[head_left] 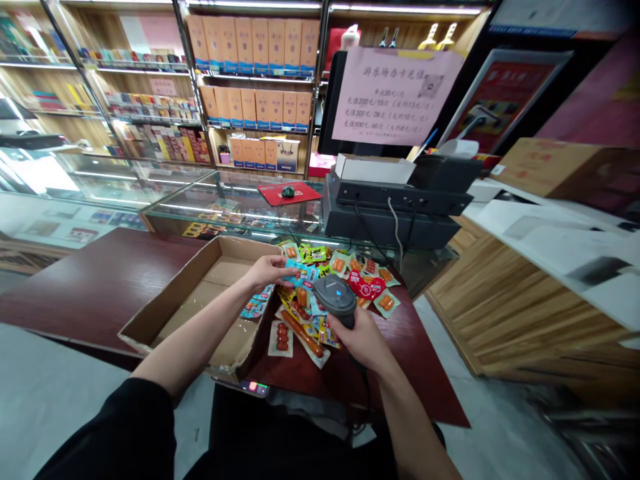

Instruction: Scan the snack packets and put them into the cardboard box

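Note:
My left hand (273, 271) pinches a blue snack packet (301, 274) above the pile, just right of the cardboard box. Wrapped in my right hand (361, 337) is a dark grey barcode scanner (335, 295), its head over the middle of the pile. Around both hands lie several small snack packets, among them a red one (367, 285), a long sausage pack (303, 333) and a pack of small sausages (282, 339) near the front. The shallow open cardboard box (183, 290) holds a few blue packets (254, 307) along its right side, partly behind my left forearm.
Everything rests on a dark red table (107, 280). Behind it stand a glass counter (200, 193) with a red mat (290, 193), and a black register (390, 213) with a monitor covered by a pink sign (395, 97). A phone (255, 387) lies at the front edge.

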The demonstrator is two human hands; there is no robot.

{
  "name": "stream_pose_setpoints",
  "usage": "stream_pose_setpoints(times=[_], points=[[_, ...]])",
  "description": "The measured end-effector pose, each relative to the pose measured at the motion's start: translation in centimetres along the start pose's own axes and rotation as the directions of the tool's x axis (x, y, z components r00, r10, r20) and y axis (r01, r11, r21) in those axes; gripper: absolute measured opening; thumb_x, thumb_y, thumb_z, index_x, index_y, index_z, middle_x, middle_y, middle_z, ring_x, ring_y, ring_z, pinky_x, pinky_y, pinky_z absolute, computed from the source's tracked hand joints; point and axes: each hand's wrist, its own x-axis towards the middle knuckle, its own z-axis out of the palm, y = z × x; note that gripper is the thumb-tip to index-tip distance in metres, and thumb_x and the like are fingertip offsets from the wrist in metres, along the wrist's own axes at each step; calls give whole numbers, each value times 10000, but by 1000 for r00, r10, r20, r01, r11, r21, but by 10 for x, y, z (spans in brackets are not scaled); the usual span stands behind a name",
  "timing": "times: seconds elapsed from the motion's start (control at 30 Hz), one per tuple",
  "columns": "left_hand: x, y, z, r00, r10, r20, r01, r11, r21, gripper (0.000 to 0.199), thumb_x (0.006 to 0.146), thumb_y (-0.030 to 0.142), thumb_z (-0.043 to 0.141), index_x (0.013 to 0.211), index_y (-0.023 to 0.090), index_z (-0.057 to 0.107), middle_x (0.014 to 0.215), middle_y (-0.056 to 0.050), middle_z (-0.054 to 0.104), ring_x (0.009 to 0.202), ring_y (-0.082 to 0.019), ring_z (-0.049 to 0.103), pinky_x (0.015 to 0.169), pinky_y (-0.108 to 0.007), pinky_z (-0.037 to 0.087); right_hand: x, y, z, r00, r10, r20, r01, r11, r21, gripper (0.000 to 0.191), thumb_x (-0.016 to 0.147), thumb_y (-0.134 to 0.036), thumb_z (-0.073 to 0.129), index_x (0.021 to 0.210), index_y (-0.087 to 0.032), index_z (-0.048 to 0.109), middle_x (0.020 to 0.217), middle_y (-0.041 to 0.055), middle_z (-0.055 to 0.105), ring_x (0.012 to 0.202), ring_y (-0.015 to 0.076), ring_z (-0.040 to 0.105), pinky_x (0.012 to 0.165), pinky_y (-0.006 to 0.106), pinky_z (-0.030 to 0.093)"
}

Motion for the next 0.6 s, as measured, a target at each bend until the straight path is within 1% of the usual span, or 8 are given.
stream_pose_setpoints(times=[0.13, 0.2, 0.33, 0.5, 0.6], points=[[1, 0, -2, 1000, -23, -5, 23, 999, -22, 486, 428, 352, 898, 760, 111, 639, 774, -59, 708, 702, -176, 681, 664, -340, 595, 0, 0, 0, 1000, -20, -20, 20, 1000, 0, 290, 772, -341, 605, 959, -133, 683, 888, 85, 720, 808, 222, 659, 740, 320, 514], [2, -1, -2, 1000, -27, -10, 27, 999, -20, 486, 425, 349, 898, 759, 111, 637, 777, -61, 710, 700, -175, 682, 665, -338, 594, 0, 1, 0, 999, -39, -23, 39, 999, -3, 289, 771, -332, 607, 962, -130, 683, 911, 88, 721, 823, 222, 659, 768, 327, 511], [1, -1, -1, 1000, -12, -23, 12, 1000, -1, 461, 444, 343, 893, 758, 109, 649, 762, -51, 706, 687, -162, 676, 668, -324, 587, -1, 0, 1, 998, -60, -18, 60, 998, -2, 273, 775, -313, 603, 965, -134, 684, 910, 87, 722, 834, 225, 662, 766, 330, 514], [2, -1, -3, 1000, 0, -21, 1, 1000, 28, 445, 459, 329, 888, 784, 108, 679, 759, -37, 703, 644, -134, 659, 649, -283, 569, -2, -3, 1, 999, -37, 7, 37, 999, -4, 298, 791, -327, 587, 995, -134, 686, 814, 73, 716, 826, 231, 663, 728, 326, 524], [1, -1, -3, 1000, -10, -8, 10, 1000, 25, 454, 455, 347, 888, 776, 111, 670, 762, -45, 708, 666, -146, 669, 651, -287, 572, -2, -2, 1, 999, -37, -6, 37, 999, -13, 319, 780, -329, 597, 1006, -122, 684, 899, 90, 721, 863, 236, 661, 774, 338, 515]])
